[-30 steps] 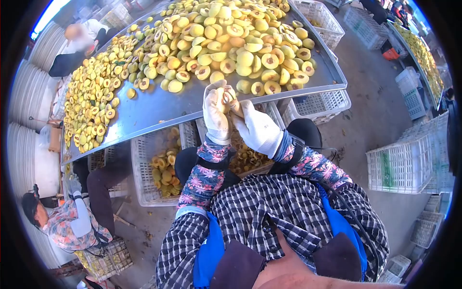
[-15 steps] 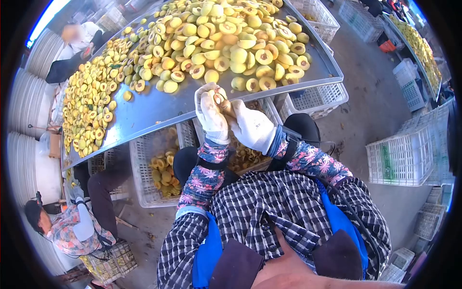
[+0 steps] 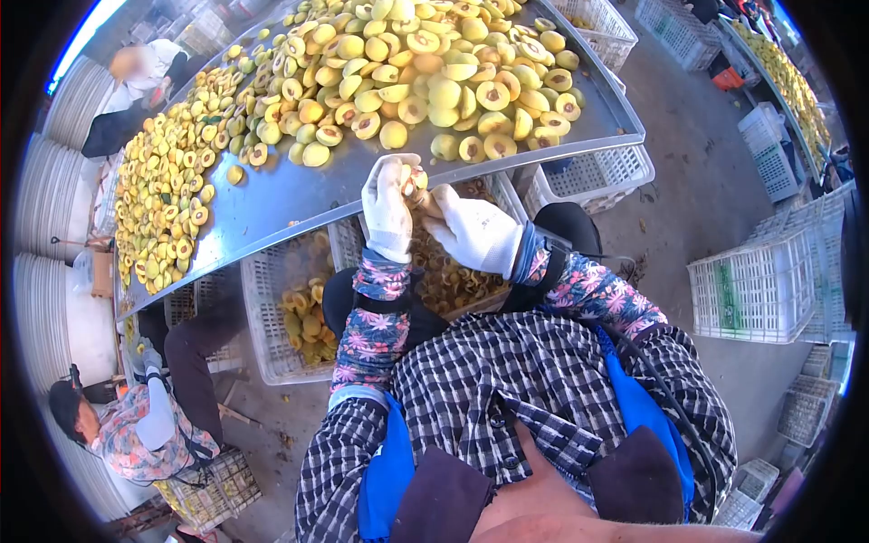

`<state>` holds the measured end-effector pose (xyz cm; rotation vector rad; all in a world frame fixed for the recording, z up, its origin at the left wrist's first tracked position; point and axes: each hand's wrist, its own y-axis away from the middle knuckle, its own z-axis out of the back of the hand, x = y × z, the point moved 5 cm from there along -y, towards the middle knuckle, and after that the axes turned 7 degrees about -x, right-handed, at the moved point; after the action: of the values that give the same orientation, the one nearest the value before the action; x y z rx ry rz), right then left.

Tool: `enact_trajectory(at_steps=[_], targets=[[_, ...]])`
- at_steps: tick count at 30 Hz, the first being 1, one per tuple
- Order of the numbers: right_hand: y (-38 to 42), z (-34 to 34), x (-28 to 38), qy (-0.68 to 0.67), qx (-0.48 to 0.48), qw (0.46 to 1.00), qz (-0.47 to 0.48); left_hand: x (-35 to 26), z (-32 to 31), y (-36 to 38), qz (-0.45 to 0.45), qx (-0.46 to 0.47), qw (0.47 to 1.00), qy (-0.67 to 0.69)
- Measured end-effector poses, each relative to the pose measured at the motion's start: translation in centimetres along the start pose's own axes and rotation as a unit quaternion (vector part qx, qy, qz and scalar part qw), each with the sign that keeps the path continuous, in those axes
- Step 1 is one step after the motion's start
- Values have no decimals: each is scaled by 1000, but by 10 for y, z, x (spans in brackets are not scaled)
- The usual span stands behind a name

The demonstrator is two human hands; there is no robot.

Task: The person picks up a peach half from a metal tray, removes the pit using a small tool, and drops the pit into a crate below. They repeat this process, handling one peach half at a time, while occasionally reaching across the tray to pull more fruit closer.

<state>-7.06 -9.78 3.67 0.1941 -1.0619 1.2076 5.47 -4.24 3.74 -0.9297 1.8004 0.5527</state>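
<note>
My left hand (image 3: 389, 206), in a white knit glove, is closed round a yellow peach half (image 3: 415, 178) with its cut face and reddish middle showing. Against that fruit is my right hand (image 3: 474, 232), also gloved, its fingers wrapped on a small brownish tool (image 3: 429, 206); the working end is hidden. Both hands are just in front of the metal table's (image 3: 339, 195) near edge. On the table lies a heap of halved peaches (image 3: 444, 90), many with brown pit hollows showing.
Beneath the table edge stand a white crate (image 3: 262, 317) of peach halves and another holding brownish-yellow pieces (image 3: 453, 267). More white crates (image 3: 751, 281) stand at the right. A co-worker (image 3: 145, 425) sits at the lower left, another person (image 3: 149, 72) at the upper left.
Both hands have shifted slightly left and down, still holding the peach half and tool together. Its cut face appears turned a little. The view has moved slightly.
</note>
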Motion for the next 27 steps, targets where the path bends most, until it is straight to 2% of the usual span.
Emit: enact_trajectory(at_steps=[1, 2, 3, 5, 6, 7, 8, 9, 10, 11, 12, 13, 15, 16, 17, 19, 23, 25, 27], targets=[[1, 1, -2, -1, 1, 1000, -1, 4, 1, 0, 68, 4, 998, -8], [-1, 0, -8, -11, 14, 999, -32, 12, 7, -4, 44, 43, 993, -102], [-2, 0, -14, -20, 26, 998, -60, 15, 6, -3, 42, 41, 993, -101], [0, -3, -18, -31, 27, 996, -75, 12, 0, 4, -93, -5, 995, -18], [-1, -5, -20, -89, 16, 991, -98, 5, -6, 12, -195, 28, 978, -73], [-2, -6, -21, -146, 6, 982, -119, 12, -13, 13, -174, 24, 984, 42], [2, -8, -26, -198, 63, 961, -185, 18, -9, 11, -116, -17, 991, 62], [1, -1, -24, -197, 65, 961, -185, 19, -8, 10, -56, -57, 993, 82], [4, -2, -24, -298, 136, 915, -237, 14, -7, 10, -57, -58, 993, 84], [8, -3, -20, -393, 204, 850, -286, 17, -5, 8, 25, -61, 993, 99], [7, 3, -14, -413, 211, 842, -274, 22, -2, 8, 107, -65, 985, 115], [9, 0, -15, -410, 216, 842, -277, 21, 0, 6, 108, -70, 984, 119], [9, -6, -21, -350, 162, 894, -227, 26, -1, 1, 142, -49, 985, 79], [7, -6, -19, -262, 107, 946, -157, 31, -1, -2, 128, -48, 987, 89], [8, -5, -20, -259, 110, 947, -157, 33, 0, -1, 128, -50, 986, 92], [17, -12, -16, -414, 154, 831, -338, 30, -1, 3, 114, -67, 988, 75], [21, -17, -16, -515, 153, 761, -363, 33, 0, 5, 77, -66, 991, 90], [22, -19, -20, -515, 153, 758, -369, 27, -4, 7, 109, -79, 981, 139], [19, -18, -20, -465, 148, 814, -315, 24, -6, 7, 131, -83, 980, 123]])
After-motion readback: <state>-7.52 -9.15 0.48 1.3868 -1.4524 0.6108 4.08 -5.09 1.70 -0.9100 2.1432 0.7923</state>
